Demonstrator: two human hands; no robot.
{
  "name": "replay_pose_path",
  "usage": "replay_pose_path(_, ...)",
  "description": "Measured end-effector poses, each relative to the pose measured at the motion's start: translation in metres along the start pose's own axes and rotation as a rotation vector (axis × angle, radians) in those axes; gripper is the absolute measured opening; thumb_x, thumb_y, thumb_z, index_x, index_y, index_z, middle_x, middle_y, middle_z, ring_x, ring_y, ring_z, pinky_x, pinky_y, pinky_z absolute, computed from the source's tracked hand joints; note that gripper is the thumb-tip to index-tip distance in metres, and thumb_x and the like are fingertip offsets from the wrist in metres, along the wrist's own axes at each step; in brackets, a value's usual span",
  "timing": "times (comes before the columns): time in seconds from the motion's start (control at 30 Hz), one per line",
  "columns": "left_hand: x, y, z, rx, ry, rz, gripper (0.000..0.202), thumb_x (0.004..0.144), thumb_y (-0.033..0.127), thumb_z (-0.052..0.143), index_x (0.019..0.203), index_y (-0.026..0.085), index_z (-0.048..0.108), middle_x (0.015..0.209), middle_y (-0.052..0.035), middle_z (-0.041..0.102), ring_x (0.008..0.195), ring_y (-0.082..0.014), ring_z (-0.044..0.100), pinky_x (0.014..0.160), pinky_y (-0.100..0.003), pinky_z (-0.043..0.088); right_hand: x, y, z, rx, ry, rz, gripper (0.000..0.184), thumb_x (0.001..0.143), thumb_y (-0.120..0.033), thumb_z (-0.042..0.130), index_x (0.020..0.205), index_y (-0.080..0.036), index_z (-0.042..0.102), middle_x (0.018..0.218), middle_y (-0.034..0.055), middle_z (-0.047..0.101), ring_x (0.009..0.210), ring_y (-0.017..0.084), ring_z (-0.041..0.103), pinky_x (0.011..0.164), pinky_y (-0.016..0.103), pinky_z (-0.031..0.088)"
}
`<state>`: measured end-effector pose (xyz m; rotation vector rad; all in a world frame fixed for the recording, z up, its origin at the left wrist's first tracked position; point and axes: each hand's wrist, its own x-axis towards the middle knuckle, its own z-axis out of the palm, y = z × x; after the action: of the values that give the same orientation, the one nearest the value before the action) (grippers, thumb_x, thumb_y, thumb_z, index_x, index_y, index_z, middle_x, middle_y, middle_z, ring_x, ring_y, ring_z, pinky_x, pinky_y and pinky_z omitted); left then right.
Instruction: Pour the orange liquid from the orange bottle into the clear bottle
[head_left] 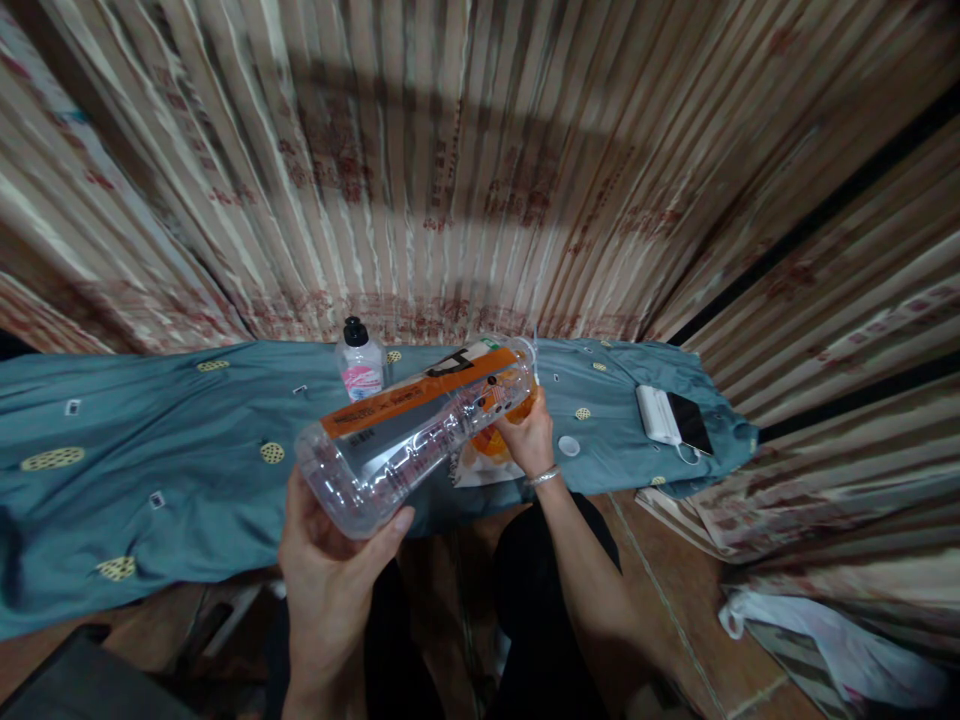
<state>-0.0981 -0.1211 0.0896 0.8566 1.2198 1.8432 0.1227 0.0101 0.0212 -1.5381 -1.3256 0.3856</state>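
Observation:
A large clear plastic bottle (420, 430) with an orange and grey label is tilted in front of me, its base toward the lower left and its neck toward the upper right. My left hand (330, 560) is wrapped around the base, thumb along the underside. At the neck end, my right hand (529, 432) grips the bottle, with some fingers hidden behind it. A thin pale edge shows by the mouth, too small to name. Beneath the neck lies an orange and white packet (484, 460), partly covered by bottle and hand. A small white disc (568, 445) rests right of my right hand.
A squeeze bottle (361, 368) with a black top stands behind the clear bottle. On the right of the blue-green cloth-covered table (210, 420) lie a white power bank (657, 414) and a dark phone (690, 422), with a short cable. Pleated curtains (450, 150) hang close behind.

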Motion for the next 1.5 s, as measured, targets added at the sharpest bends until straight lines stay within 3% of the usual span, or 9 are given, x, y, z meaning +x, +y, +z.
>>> replay_pose_path(0.57, 0.0001, 0.0004, -0.0009, 0.015, -0.005, 0.015, 0.072, 0.062, 0.023, 0.099, 0.128, 0.019, 0.069, 0.118, -0.0074, 0.078, 0.098, -0.0197, 0.077, 0.089, -0.028, 0.063, 0.0000, 0.0001, 0.0003, -0.006, -0.010, -0.002, 0.056, 0.071, -0.049, 0.084, 0.113, -0.024, 0.056, 0.102, 0.0077, 0.078, 0.091, 0.031, 0.077, 0.079, 0.041, 0.062)
replay_pose_path(0.9, -0.0005, 0.0000, -0.0003, 0.022, 0.007, -0.023, 0.077, 0.061, 0.024, 0.100, 0.130, 0.019, 0.067, 0.117, -0.0079, 0.078, 0.095, -0.0224, 0.077, 0.100, -0.042, 0.061, -0.0006, -0.0029, -0.0004, -0.002, -0.003, 0.005, 0.055, 0.070, -0.048, 0.084, 0.112, -0.024, 0.056, 0.102, 0.0069, 0.078, 0.092, 0.030, 0.077, 0.080, 0.040, 0.061)
replay_pose_path(1.17, -0.0004, 0.0010, 0.0008, 0.013, -0.009, 0.004, 0.072, 0.064, 0.022, 0.099, 0.128, 0.018, 0.069, 0.118, -0.0075, 0.078, 0.098, -0.0198, 0.077, 0.094, -0.031, 0.062, -0.0006, -0.0044, -0.0004, 0.008, -0.008, 0.010, 0.053, 0.071, -0.047, 0.084, 0.110, -0.024, 0.056, 0.101, 0.0074, 0.078, 0.093, 0.030, 0.077, 0.082, 0.041, 0.062)
replay_pose_path(1.5, -0.0006, 0.0004, 0.0004, -0.005, -0.001, -0.007, 0.073, 0.062, 0.020, 0.099, 0.129, 0.019, 0.069, 0.115, -0.0063, 0.078, 0.095, -0.0183, 0.076, 0.093, -0.031, 0.062, -0.0001, -0.0030, -0.0005, 0.016, -0.011, 0.006, 0.056, 0.070, -0.045, 0.085, 0.112, -0.024, 0.056, 0.101, 0.0065, 0.078, 0.091, 0.030, 0.077, 0.079, 0.040, 0.062)
